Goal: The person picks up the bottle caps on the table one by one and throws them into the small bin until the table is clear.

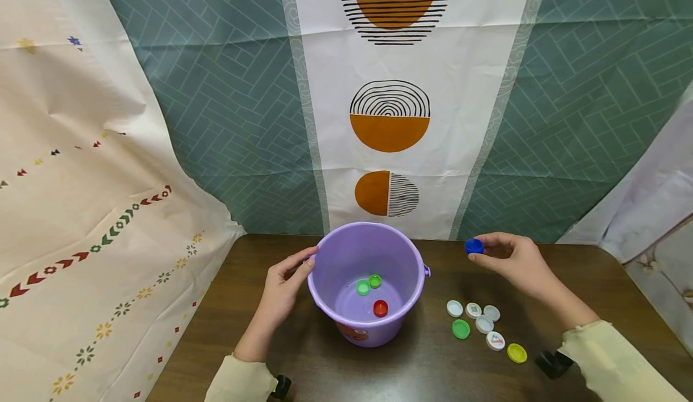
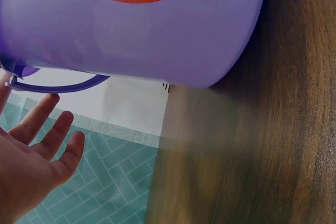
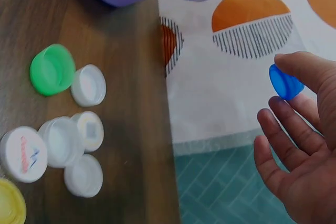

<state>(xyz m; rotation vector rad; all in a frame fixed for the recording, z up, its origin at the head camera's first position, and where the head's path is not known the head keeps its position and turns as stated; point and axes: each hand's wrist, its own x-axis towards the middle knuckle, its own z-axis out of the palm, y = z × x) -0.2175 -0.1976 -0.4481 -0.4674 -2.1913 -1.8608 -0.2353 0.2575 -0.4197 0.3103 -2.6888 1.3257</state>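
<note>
A purple bucket (image 1: 366, 334) stands upright on the table, with two green bottle caps (image 1: 363, 287) and a red bottle cap (image 1: 381, 309) inside on its bottom. My left hand (image 1: 280, 287) pinches the bucket's left rim between thumb and index finger. In the left wrist view its other fingers (image 2: 52, 135) spread out loosely below the purple handle (image 2: 63, 86). Raised over the table right of the bucket, my right hand (image 1: 517, 263) pinches a blue bottle cap (image 1: 474, 246) between thumb and fingers. The right wrist view shows this cap (image 3: 285, 83) tilted at the fingertips.
On the table right of the bucket lie several white caps (image 1: 484, 324), a green cap (image 1: 461, 329) and a yellow cap (image 1: 517, 353). A patterned cloth (image 1: 390, 119) hangs behind the brown table (image 1: 428, 378). Cream cloth (image 1: 81, 209) hangs at the left.
</note>
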